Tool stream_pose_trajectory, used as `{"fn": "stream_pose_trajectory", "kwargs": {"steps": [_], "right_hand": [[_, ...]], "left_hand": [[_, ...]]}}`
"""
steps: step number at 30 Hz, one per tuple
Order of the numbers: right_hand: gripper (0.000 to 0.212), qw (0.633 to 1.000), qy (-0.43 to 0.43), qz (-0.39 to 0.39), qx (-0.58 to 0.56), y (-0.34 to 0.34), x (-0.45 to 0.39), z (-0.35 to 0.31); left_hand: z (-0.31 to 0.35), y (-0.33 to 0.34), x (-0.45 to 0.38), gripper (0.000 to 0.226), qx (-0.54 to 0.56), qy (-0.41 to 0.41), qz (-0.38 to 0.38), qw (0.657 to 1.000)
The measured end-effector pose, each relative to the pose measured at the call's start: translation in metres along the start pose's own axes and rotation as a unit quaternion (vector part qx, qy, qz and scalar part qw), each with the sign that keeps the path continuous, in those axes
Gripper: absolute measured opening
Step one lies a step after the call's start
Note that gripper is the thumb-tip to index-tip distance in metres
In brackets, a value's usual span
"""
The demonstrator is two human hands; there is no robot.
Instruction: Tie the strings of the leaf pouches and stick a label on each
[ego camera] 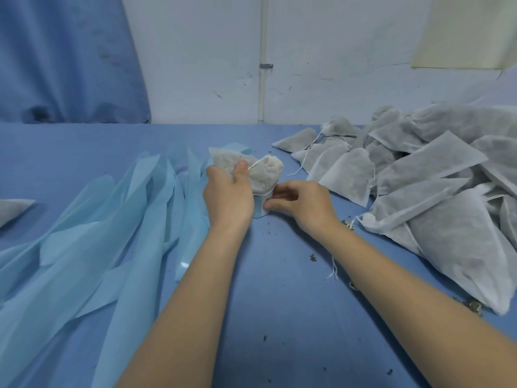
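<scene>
The pouch (260, 175) we are working on sits at mid-table, straight ahead of us and squarely between our two hands, with its gathered neck up and away from us and its lower end down toward the blue table cover (279, 317); its long axis runs roughly away from us, tipped a little to the left at the far end. A white label (261, 205) with a pale blue edge wraps its lower end, and we judge this to be the sticking step, with the label partly on. Our left hand (228, 197) is closed around the pouch's left side, thumb laid up across the cloth beside the drawstring (256, 164), which crosses the neck; whether that string is knotted we cannot tell. Our right hand (300, 203) comes in from the right, fingers curled, thumb and forefinger pinched at the label's right edge, touching it. Both hands are about equally near, so the left should hold the pouch steady while the right smooths the label round. Both forearms reach in from the near edge, converging on the pouch. To the left lie long light-blue strips (112, 233), likely label backing. To the right, well apart, is the heap of grey pouches (419, 177) with loose strings, and leaf crumbs (348, 224) are scattered on the cover.
</scene>
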State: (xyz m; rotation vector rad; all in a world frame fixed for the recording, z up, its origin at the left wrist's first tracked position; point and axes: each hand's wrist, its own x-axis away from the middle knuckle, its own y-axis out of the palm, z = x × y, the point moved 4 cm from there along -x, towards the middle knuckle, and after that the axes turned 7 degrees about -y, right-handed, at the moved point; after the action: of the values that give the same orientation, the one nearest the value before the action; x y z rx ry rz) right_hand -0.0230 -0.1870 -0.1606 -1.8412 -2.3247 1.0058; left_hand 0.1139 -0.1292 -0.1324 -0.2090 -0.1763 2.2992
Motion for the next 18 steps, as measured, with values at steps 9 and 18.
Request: {"fn": "stream_pose_trajectory", "kwargs": {"steps": [9, 18], "right_hand": [[0.026, 0.999, -0.039, 0.017, 0.014, -0.0048, -0.0050, 0.0039], [0.026, 0.998, -0.041, -0.034, -0.044, -0.0071, -0.0075, 0.0079]], "left_hand": [[-0.0034, 0.0012, -0.0029, 0.029, -0.004, -0.017, 0.001, 1.000], [-0.0042, -0.0030, -0.0055, 0.035, -0.004, -0.019, 0.014, 1.000]]}}
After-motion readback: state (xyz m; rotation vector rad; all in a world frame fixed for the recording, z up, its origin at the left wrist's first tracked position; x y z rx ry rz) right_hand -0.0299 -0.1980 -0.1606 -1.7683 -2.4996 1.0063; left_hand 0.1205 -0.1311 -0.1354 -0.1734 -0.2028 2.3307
